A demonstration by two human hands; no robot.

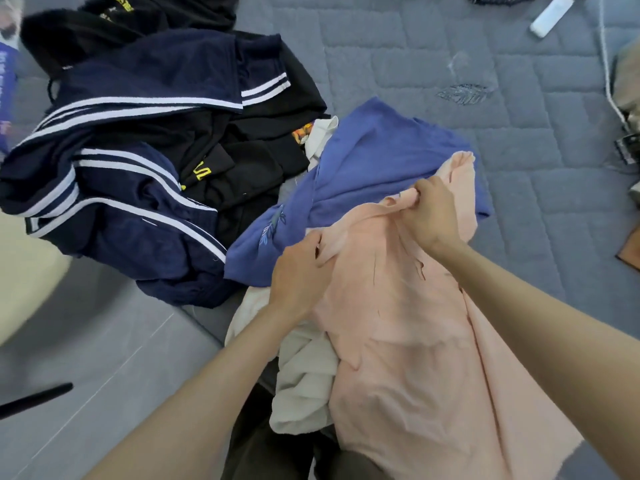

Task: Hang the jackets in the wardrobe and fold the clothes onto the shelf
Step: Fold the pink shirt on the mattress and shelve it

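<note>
A pale pink garment [408,348] hangs lifted over the near edge of the bed. My left hand [299,271] pinches its upper edge on the left. My right hand [431,216] grips a bunched part of the same edge, higher and to the right. Under it lies a blue garment [374,157] with a small leaf print. A white garment [304,379] is crumpled below my left forearm. To the left sits a pile of navy jackets with white stripes [131,188] and black clothes with yellow lettering [242,157].
The grey quilted mattress [485,64] stretches to the far right. A white remote-like object [552,15] lies at the top right, with a white cord [607,81] and a bag at the right edge. Grey floor tiles [86,358] and a black rod [34,398] are at the lower left.
</note>
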